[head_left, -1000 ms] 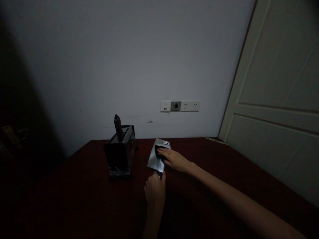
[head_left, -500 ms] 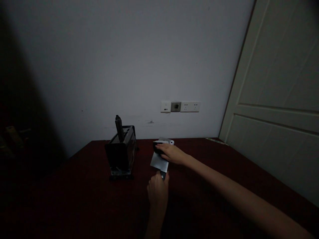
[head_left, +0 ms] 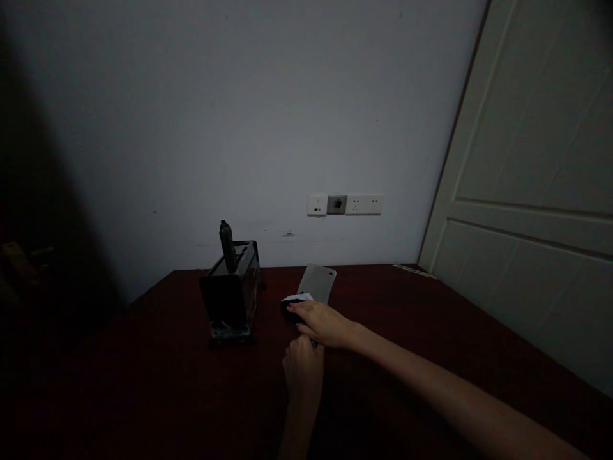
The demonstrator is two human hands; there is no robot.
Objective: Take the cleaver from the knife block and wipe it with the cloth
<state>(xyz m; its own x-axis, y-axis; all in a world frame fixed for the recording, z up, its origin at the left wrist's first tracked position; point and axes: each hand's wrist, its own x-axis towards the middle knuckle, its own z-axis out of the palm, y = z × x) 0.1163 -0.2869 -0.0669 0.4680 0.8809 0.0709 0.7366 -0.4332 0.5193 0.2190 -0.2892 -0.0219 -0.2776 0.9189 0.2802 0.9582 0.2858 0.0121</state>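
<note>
A cleaver [head_left: 317, 282] lies flat on the dark red table, its wide grey blade pointing away from me and a small hole at its far right corner. My left hand [head_left: 303, 365] is closed around its handle, of which only a dark bit shows. Across the near part of the blade lies my right hand [head_left: 322, 321], pressing a black-and-white cloth [head_left: 292, 306] down and hiding that part. Most of the cloth is under the fingers, so its full shape is hidden.
Left of the cleaver stands a dark knife block [head_left: 230, 294] with one black handle [head_left: 227, 246] sticking up. The table [head_left: 383, 306] meets a white wall with sockets [head_left: 364, 204]. A pale panelled door [head_left: 522, 179] stands on the right, and a thin strip [head_left: 414, 271] lies near the back corner.
My right hand and the cloth have slid down the blade toward the handle, uncovering the blade's far end. My left hand has stayed on the handle.
</note>
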